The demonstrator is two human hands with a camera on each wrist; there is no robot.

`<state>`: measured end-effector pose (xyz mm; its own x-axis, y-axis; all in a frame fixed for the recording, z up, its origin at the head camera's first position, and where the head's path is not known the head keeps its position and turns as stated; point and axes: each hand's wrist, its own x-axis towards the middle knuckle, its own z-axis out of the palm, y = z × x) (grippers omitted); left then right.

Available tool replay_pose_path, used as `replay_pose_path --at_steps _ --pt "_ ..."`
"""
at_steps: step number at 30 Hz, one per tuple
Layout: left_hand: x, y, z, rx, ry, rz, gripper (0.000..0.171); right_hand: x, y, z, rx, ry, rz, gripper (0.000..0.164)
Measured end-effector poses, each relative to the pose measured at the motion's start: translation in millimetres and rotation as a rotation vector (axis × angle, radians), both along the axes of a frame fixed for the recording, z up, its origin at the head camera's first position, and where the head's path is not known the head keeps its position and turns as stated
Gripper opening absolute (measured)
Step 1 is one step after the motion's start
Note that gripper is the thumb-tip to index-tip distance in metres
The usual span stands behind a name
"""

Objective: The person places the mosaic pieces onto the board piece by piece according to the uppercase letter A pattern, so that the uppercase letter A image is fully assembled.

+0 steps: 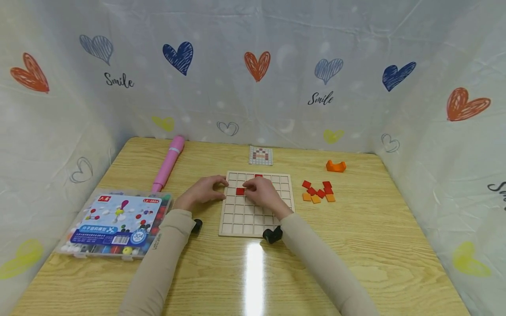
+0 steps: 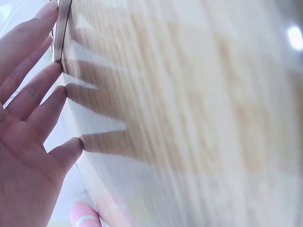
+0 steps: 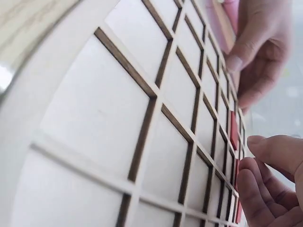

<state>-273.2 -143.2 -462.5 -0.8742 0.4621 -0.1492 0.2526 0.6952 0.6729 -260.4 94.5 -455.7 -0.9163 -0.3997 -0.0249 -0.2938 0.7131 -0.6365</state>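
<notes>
A wooden grid board (image 1: 233, 218) lies on the table. My left hand (image 1: 203, 191) rests at its left edge, fingers fairly straight and fingertips touching the edge in the left wrist view. Over the upper middle of the board is my right hand (image 1: 262, 192), its fingers bent with the tips down at a red tile (image 3: 237, 171) set in a cell. They look to be touching that tile, not gripping it. Just left of these fingertips another red tile (image 1: 240, 191) sits in a cell. A third red tile (image 1: 258, 176) shows in the top row, partly hidden by the hand.
Loose red tiles (image 1: 306, 184) and orange tiles (image 1: 315, 199) lie right of the board. An orange curved piece (image 1: 336, 166) stands behind them. Beyond the board lies a patterned card (image 1: 261, 156). At left are a pink tube (image 1: 169, 163) and a plastic kit box (image 1: 114, 224).
</notes>
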Motion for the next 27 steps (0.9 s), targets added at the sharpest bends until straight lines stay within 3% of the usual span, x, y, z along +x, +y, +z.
replay_pose_path --at_steps 6,18,23,27 --pt "1.5 -0.2 2.0 0.011 0.002 -0.008 0.037 15.2 33.3 1.1 -0.083 -0.033 -0.135 0.03" --pt "2.3 -3.6 -0.6 0.046 0.024 -0.025 0.038 52.8 131.5 -0.6 -0.244 -0.011 -0.441 0.039" --pt "2.7 -2.6 -0.1 0.038 0.036 -0.026 0.037 57.6 182.3 2.2 -0.262 -0.061 -0.592 0.048" --pt "1.5 -3.0 -0.9 0.036 0.039 -0.029 0.038 53.3 212.4 0.3 -0.248 -0.101 -0.666 0.053"
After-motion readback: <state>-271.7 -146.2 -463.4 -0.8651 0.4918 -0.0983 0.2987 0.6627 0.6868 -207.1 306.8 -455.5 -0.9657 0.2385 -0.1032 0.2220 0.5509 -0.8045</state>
